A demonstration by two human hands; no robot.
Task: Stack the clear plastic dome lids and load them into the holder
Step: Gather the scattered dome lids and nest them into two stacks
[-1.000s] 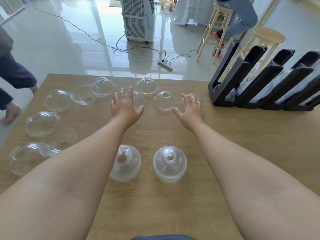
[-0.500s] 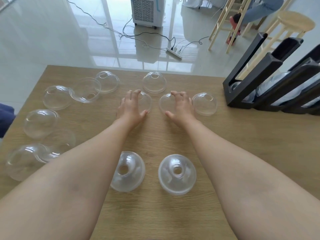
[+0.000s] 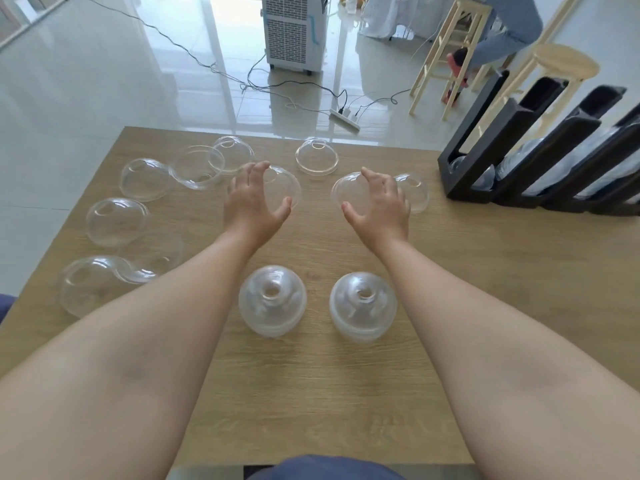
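Two stacks (image 3: pixel 272 301), eleven loose lids (image 3: pixel 316 156)

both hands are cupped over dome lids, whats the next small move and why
Probably close each hand on its lid and lift. The left hand curls around one clear dome lid and the right hand around another, fingers spread, grip not yet closed. Two started stacks sit just nearer, likely where these go.

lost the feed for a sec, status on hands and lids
Left hand and right hand each cupped open over a loose lid. Two stacks near. Holder far right. Path clear.
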